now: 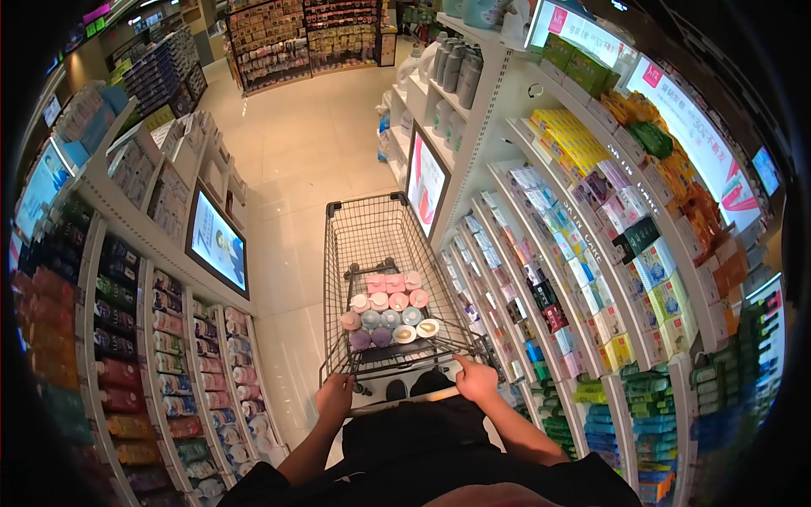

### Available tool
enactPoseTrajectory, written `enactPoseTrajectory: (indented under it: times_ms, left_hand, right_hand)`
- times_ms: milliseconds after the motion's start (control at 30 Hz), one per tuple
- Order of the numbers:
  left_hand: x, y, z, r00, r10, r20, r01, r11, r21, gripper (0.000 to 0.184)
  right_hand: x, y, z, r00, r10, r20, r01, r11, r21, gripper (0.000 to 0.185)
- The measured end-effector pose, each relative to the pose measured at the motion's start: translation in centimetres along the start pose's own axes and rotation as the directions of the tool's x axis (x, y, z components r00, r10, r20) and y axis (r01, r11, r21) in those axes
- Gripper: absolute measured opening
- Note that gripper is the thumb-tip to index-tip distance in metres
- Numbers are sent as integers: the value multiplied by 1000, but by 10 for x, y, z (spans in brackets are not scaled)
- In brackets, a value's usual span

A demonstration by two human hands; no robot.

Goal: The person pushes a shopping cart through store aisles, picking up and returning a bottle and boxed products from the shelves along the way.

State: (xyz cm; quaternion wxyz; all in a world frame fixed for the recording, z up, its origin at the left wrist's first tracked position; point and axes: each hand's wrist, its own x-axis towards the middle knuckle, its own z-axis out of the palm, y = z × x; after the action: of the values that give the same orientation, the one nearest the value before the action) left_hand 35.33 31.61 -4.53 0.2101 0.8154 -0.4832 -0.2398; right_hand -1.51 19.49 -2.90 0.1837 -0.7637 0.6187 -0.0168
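Note:
A wire shopping cart [338, 245] stands in front of me in the aisle. My left hand [334, 395] is closed on the left end of the cart's handle [405, 401]. At the handle's right end, my right hand [476, 378] is wrapped around the corner of the cart. Inside the basket, toward me, several bottles [390, 318] with pink, grey, purple and white tops stand close together in rows. A few pink packs [385, 283] sit behind them. The far part of the basket shows bare wire.
Shelves of bottles [169, 355] line the left side, with a lit screen [218, 239] at their end. On the right are shelves of boxed goods [583, 245] and another screen [427, 182] close to the cart's front. Pale floor [287, 152] leads to a display rack [308, 42].

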Motion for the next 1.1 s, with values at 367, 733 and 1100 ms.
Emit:
enactPoseTrajectory:
  times_ms: [367,733,1100]
  left_hand:
    - [3,2,5,998,46,-32,-46,999,-5,30]
    - [-2,13,6,996,79,-52,-78,997,23,28]
    - [-34,29,31,996,59,-60,-52,993,107,24]
  right_hand:
    - [4,5,1,979,-77,-188,97,990,100,41]
    - [-2,13,-4,977,-83,-196,112,984,140,30]
    - [-7,59,-3,990,-144,12,140,976,164,26]
